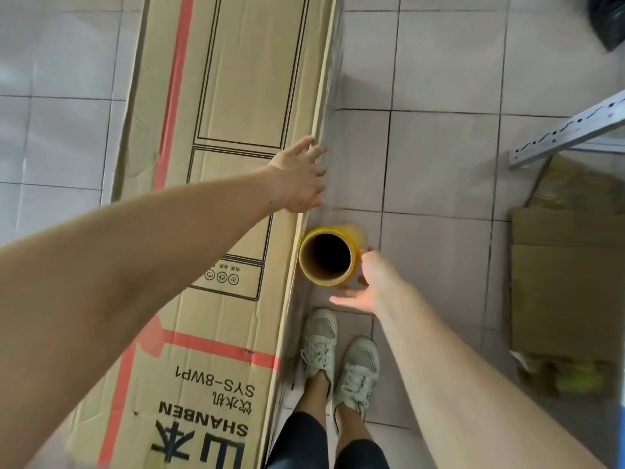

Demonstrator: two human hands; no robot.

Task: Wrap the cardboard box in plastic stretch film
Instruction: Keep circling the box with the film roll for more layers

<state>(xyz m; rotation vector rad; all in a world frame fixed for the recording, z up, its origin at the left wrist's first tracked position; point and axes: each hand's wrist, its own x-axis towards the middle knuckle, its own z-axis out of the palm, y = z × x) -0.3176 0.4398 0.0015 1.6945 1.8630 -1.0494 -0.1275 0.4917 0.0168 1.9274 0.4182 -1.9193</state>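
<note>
Film application along the side of the cardboard box (pixel 216 198), which lies flat on the floor from 12 to 7 o'clock. My left hand (pixel 299 177), fingers spread, presses film at the box edge; my right hand (pixel 363 282) cups the film roll (pixel 329 257), grip loose. Next I judge: unroll farther, keeping tension

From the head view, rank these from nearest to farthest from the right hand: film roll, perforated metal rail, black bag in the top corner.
Measured from the right hand:
1. Film roll, right beside the hand, upright against the box's side.
2. Perforated metal rail, off to the right across the floor, slanting up.
3. Black bag, in the far upper right corner, partly cut off by the frame.
</note>
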